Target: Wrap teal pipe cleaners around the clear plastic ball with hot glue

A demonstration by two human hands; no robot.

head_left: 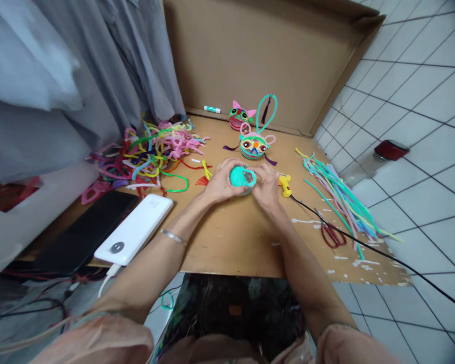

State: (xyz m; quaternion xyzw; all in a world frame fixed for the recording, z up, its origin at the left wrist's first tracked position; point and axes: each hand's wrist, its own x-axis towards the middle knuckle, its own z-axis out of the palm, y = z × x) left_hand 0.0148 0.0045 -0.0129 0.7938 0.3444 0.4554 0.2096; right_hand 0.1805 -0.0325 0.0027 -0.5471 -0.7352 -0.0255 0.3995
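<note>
Over the middle of the table, my left hand [220,182] is wrapped round a turquoise cup-like piece wound from pipe cleaner [236,176], with a clear or greyish opening facing right. My right hand [266,184] meets its right rim with fingers pinched together; the fingertips are partly hidden. Just beyond my hands stands a pipe-cleaner animal head [253,147] with pink ears, purple tassels and a tall turquoise loop. A second pink-eared head [239,117] sits behind it. A yellow glue gun [285,185] lies beside my right hand.
Tangled pipe cleaners [163,151] heap at the left, near a white power bank [136,230] and a black slab [87,230]. Straight pipe cleaners [337,194] and red-handled scissors [331,235] lie right. The glue gun's black cord [349,233] crosses them. A glue stick [212,109] lies at the back.
</note>
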